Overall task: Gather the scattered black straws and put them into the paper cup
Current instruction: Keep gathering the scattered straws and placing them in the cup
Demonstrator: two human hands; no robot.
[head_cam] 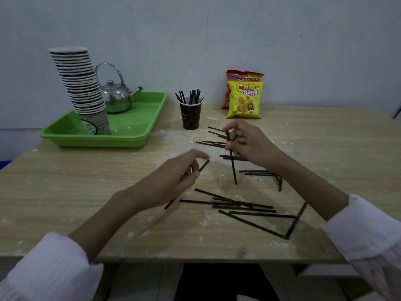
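The paper cup (190, 115) stood upright on the wooden table (65, 192), toward its far side, already holding a bunch of black straws (190, 97) that rose above its rim. Nearer than the cup, many loose straws (238, 206) lay scattered flat, some crossing one another, the nearest reaching close to the table's front edge. The left hand (173, 181) hovered in front of the cup and slightly left, fingers pinched together on one straw (204, 165) that ran slantwise under the palm. The right hand (247, 142) was right of the cup and a little nearer, fingers closed on a straw (233, 168) held nearly upright, its lower tip at or just above the tabletop; I could not tell which.

Between the cup and both hands the tabletop was open, with only a few flat straws just right of the cup's base. Left of the cup sat a green tray (134, 135), carrying a tall leaning stack of cups (80, 88) and a metal kettle (117, 98) behind it. Right of the cup and farther back, two snack bags (244, 98) stood against the wall (195, 29), well apart from the cup.

The table's pale wood-grain top looked scuffed with whitish patches, and the wall behind the cup was plain and greyish, in dim light.
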